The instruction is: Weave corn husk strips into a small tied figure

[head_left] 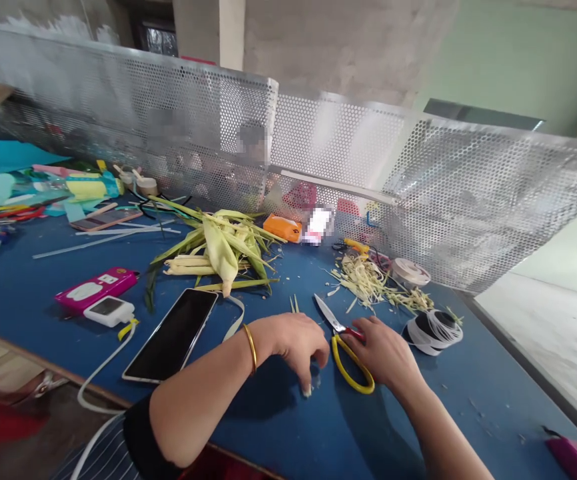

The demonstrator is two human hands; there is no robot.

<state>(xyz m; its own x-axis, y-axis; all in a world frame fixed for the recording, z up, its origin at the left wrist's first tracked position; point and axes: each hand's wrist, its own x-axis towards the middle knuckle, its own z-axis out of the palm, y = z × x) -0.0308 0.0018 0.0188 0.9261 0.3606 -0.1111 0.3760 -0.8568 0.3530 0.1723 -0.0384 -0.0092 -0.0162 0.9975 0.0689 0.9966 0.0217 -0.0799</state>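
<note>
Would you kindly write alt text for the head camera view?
A person's right hand is on the handle of scissors lying on a blue table, the left hand curled beside them. Beyond lie green husks and pale shreds; a dark-screened device lies to the left.

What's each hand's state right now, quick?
Left hand: fingers bent; can't tell if holding anything.
Right hand: on the scissors; can't tell if gripping.
</note>
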